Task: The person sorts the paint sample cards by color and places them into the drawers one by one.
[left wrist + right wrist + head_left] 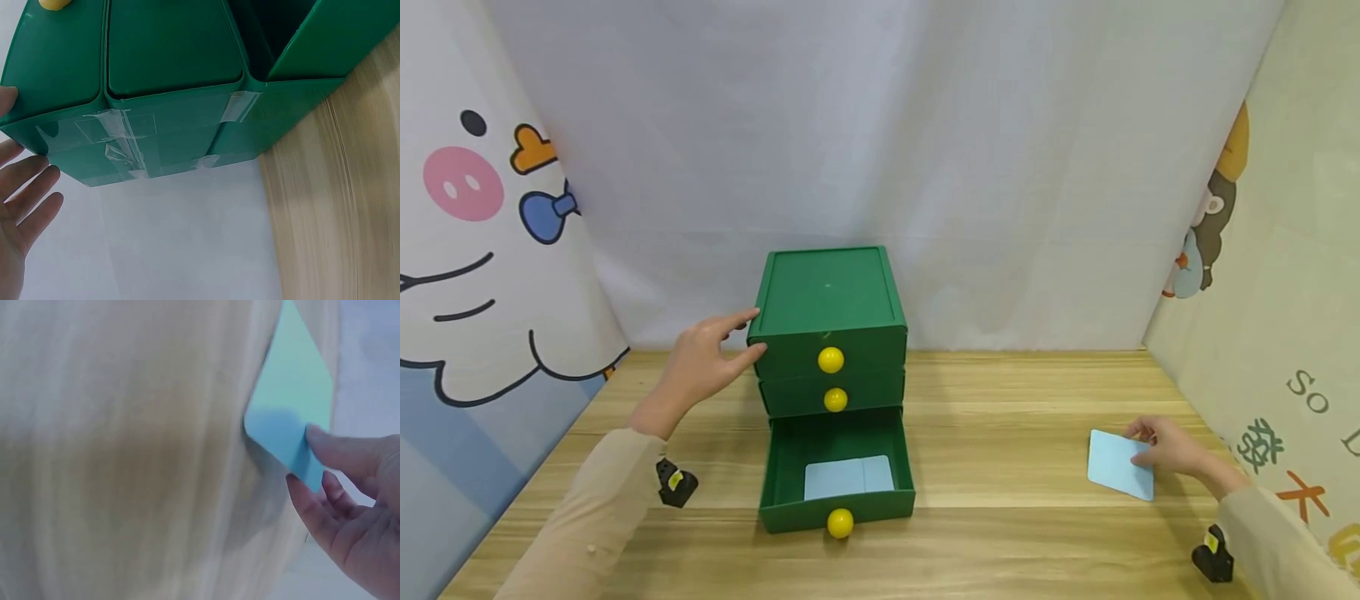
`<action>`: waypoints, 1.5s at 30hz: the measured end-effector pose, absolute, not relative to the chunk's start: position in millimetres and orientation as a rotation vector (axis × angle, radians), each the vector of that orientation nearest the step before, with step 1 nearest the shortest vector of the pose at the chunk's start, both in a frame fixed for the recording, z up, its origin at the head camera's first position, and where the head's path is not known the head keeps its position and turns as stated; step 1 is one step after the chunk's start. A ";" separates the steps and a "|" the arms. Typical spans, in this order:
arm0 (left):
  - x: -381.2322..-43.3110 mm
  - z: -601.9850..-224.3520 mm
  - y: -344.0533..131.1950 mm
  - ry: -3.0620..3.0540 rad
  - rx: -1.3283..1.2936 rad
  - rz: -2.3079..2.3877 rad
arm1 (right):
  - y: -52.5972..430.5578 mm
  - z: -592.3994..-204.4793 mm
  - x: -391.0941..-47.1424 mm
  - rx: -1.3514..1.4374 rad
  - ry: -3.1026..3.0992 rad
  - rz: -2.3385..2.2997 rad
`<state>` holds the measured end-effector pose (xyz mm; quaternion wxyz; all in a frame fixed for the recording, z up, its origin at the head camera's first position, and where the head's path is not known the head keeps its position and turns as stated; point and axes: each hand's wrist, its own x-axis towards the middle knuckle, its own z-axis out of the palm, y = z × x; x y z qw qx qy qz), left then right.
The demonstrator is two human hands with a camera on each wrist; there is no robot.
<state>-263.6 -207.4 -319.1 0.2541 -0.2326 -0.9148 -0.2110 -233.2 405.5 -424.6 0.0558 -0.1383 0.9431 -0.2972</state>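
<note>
A green three-tier drawer cabinet (829, 292) with round yellow knobs stands in the middle of the table in the head view. Its bottom drawer (880, 507) is pulled out, and light blue cards (842, 478) lie flat inside. My left hand (703, 358) touches the cabinet's upper left corner, the thumb at the front and the fairly straight fingers (31, 194) by the side. Far to the right, my right hand (1168, 446) pinches a light blue card (1116, 464) between thumb and fingers. The right wrist view shows that card (287, 394) tilted, one edge above the wood.
The wood-grain table (1000, 533) runs back to a white curtain (1037, 167). Printed cloths hang left (460, 308) and right (1285, 333). Small black devices sit near the left (677, 484) and right (1213, 557) forearms. Transparent tape (240, 106) covers seams on the cabinet's side.
</note>
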 end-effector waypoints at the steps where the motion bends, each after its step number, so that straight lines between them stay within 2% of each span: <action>1: -263.6 -319.2 -207.5 -2.487 -0.631 -0.571 | 405.5 -422.8 -233.3 -0.415 2.840 -0.925; 11: -262.5 -318.3 -207.2 -2.494 -0.629 -0.574 | 384.3 -394.8 -244.5 -0.483 2.670 -1.072; 25: -261.5 -317.5 -207.0 -2.494 -0.635 -0.580 | 304.0 -349.7 -257.2 -0.610 2.668 -1.063; 33: -261.6 -317.1 -206.3 -2.490 -0.635 -0.578 | 241.3 -315.6 -258.3 -0.739 2.604 -1.122; 45: -262.1 -318.2 -206.6 -2.490 -0.626 -0.575 | 156.6 -318.8 -257.9 -1.017 2.548 -1.068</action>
